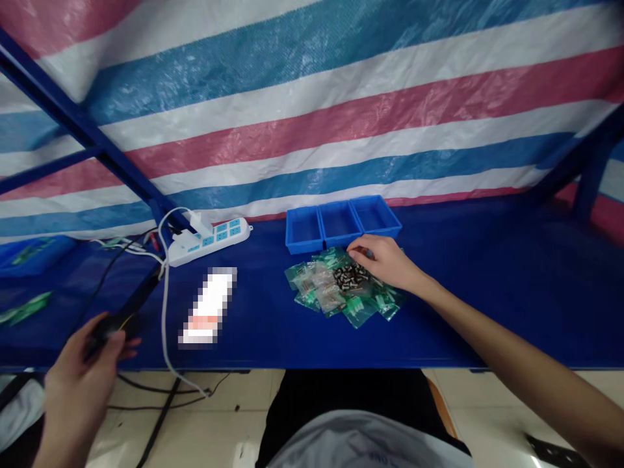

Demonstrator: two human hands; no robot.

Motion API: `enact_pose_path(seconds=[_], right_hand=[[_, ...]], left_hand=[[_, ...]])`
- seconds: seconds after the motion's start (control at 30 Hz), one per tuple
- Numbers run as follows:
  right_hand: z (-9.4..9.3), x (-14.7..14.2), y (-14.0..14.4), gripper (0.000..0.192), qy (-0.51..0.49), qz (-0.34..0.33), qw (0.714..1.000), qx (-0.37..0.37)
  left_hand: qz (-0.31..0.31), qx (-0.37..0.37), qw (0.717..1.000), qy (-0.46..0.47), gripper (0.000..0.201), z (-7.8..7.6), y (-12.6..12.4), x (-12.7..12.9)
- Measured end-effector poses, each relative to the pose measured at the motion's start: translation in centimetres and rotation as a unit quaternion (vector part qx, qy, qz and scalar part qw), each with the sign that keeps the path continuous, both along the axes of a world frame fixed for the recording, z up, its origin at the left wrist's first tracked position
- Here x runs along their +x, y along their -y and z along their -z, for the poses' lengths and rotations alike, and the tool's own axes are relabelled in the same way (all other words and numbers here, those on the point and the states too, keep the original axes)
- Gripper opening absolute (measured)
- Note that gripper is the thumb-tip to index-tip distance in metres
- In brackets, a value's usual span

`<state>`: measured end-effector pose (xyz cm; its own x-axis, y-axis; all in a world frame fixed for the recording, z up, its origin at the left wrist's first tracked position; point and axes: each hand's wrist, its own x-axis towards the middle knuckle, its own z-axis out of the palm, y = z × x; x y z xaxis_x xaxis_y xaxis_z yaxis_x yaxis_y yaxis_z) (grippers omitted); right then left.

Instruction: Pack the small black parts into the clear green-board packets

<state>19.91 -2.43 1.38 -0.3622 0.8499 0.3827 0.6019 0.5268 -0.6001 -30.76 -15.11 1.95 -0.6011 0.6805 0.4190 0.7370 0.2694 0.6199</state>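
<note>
Wearing a creased light grey top (336,442) with faint dark lettering (379,458), black clothing (346,393) below the counter's (263,344) near edge; slender, bare right forearm (487,335)

Bags (361,312): green, clear; overlapping on desk (468,260). Parts (350,277): dark, silvery, clustered. Object (100,333): black, blurred, in left hand (80,370).

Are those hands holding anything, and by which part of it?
The left hand holds a dark thing between thumb and fingers, too blurry to say which part. The right hand is at the little bags; whether it holds anything is unclear.
</note>
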Motion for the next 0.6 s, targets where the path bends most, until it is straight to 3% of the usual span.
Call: enact_pose_path(seconds=[0.07,0.13,0.27,0.4,0.5,0.6], right_hand=[[0.0,0.1,0.0,0.018,0.003,0.001,1.000,-0.001],[0.0,0.3,-0.1,0.018,0.001,0.002,1.000,-0.002],[0.0,0.5,-0.2,0.020,-0.002,0.009,1.000,0.003],[-0.1,0.4,-0.1,0.020,0.005,0.006,1.000,0.003],[-0.1,0.3,0.0,0.020,0.000,0.003,1.000,-0.002],[-0.1,0.3,-0.1,0.020,-0.004,0.006,1.000,-0.002]], left_hand=[[-0.022,-0.067,0.991,0.110,0.059,-0.3,-3.8,-0.8],[-0.018,-0.116,0.989,0.094,0.048,0.1,-6.1,-0.9],[-0.006,-0.179,0.983,-0.025,0.047,1.2,-7.2,-0.8],[-0.017,-0.217,0.976,0.007,0.047,0.5,-7.7,-0.7],[-0.016,-0.183,0.982,-0.040,0.041,-1.1,-6.9,0.2],[-0.076,-0.029,0.985,-0.152,0.040,-0.8,-2.0,2.6]])
